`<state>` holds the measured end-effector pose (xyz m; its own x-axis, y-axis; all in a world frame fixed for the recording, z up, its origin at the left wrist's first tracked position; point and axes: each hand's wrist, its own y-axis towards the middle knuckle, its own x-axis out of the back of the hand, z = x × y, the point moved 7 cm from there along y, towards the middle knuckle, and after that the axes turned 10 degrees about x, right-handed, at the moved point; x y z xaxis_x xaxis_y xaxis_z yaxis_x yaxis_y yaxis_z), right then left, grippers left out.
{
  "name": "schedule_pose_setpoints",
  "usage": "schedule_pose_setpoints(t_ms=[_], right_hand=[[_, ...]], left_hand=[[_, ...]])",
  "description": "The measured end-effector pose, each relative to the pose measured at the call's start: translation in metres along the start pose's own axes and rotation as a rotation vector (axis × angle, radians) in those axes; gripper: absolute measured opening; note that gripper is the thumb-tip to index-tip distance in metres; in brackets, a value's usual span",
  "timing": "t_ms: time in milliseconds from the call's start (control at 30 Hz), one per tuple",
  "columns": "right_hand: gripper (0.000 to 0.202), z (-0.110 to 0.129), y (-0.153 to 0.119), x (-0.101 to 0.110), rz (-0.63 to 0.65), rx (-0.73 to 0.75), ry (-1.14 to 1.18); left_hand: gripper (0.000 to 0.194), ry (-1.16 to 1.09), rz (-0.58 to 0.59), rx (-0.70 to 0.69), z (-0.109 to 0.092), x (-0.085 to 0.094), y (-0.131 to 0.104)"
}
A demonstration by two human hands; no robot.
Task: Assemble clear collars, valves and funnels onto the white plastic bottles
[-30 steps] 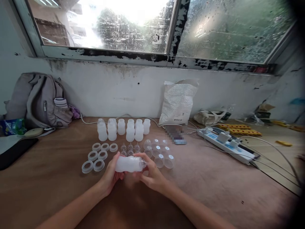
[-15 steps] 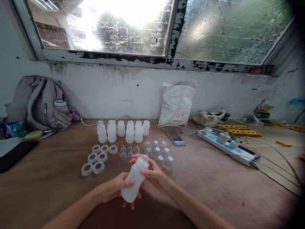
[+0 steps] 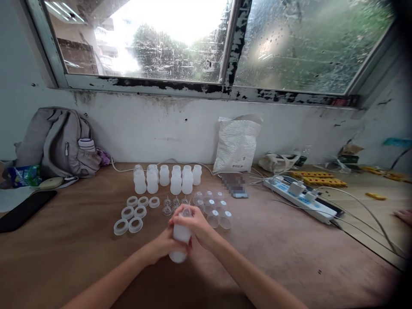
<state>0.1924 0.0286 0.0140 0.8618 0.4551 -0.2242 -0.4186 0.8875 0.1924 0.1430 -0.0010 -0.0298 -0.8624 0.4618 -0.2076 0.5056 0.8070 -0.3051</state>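
Both hands are on a frosted white baby bottle [image 3: 182, 234] with a clear teat at its top. My left hand [image 3: 165, 245] wraps round the body from the left. Over the neck and collar curl the fingers of my right hand [image 3: 192, 219], and the teat tip pokes out above them. Just beyond the hands stand several clear teats [image 3: 167, 207], partly hidden by the right hand. Clear domed caps [image 3: 213, 219] sit to their right, and translucent collar rings [image 3: 135, 224] lie to the left. Behind them are rows of white bottles [image 3: 176, 180].
A power strip [image 3: 299, 199] with plugs and trailing cables lies right. A phone-like object [image 3: 236, 186], partly blurred, and a silver-white mailer bag [image 3: 238, 143] are by the wall. At left are a grey backpack [image 3: 54, 141] and a black phone [image 3: 28, 210]. Another person's hand [image 3: 404, 215] shows far right.
The bottle has gone from tilted to nearly upright. My right hand has closed round its neck and collar, and my left fingers have wrapped tighter. Another person's hand shows more at the right edge.
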Motion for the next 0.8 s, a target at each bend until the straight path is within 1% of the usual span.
schedule_pose_setpoints(t_ms=[33,67,100,133,167,200,267,300,333,367,400,467,567,700,800], right_hand=[[0.016,0.002,0.003,0.004,-0.077,0.041,-0.043],[0.016,0.004,0.006,0.006,-0.128,0.079,-0.074],[0.017,0.006,0.008,0.006,-0.140,0.106,-0.092],[0.017,0.007,0.009,0.005,-0.106,0.120,-0.095],[0.018,0.009,0.009,0.000,-0.035,0.124,-0.076],[0.018,0.011,0.008,-0.005,0.053,0.122,-0.039],[0.022,0.015,0.004,-0.015,0.218,0.110,0.080],[0.025,0.017,0.002,-0.018,0.266,0.098,0.148],[0.026,0.017,0.000,-0.020,0.288,0.081,0.201],[0.026,0.016,0.000,-0.020,0.284,0.059,0.227],[0.024,0.013,0.000,-0.019,0.260,0.038,0.229],[0.018,0.008,0.001,-0.012,0.176,0.016,0.192],[0.016,0.005,0.003,-0.002,0.065,0.061,0.152],[0.017,0.008,0.007,0.004,0.002,0.157,0.161],[0.018,0.012,0.014,0.008,-0.063,0.215,0.128]], left_hand=[[0.013,0.020,-0.078,-0.042,-0.004,0.007,0.001],[0.012,0.025,-0.116,-0.064,-0.007,0.011,0.003],[0.013,0.023,-0.120,-0.069,-0.008,0.013,0.003],[0.013,0.021,-0.105,-0.064,-0.009,0.013,0.002],[0.013,0.021,-0.068,-0.046,-0.009,0.011,0.001],[0.014,0.022,-0.005,-0.013,-0.007,0.007,-0.002],[0.016,0.028,0.160,0.077,-0.002,-0.005,-0.008],[0.016,0.031,0.232,0.114,0.001,-0.010,-0.012],[0.016,0.035,0.283,0.138,0.003,-0.013,-0.014],[0.015,0.038,0.306,0.144,0.004,-0.015,-0.015],[0.015,0.040,0.304,0.136,0.004,-0.016,-0.015],[0.015,0.053,0.234,0.090,0.002,-0.013,-0.010],[0.012,0.137,0.036,-0.021,-0.004,-0.005,-0.001],[0.011,0.305,-0.232,-0.188,-0.018,0.007,0.009],[0.012,0.431,-0.403,-0.271,-0.029,0.017,0.014]])
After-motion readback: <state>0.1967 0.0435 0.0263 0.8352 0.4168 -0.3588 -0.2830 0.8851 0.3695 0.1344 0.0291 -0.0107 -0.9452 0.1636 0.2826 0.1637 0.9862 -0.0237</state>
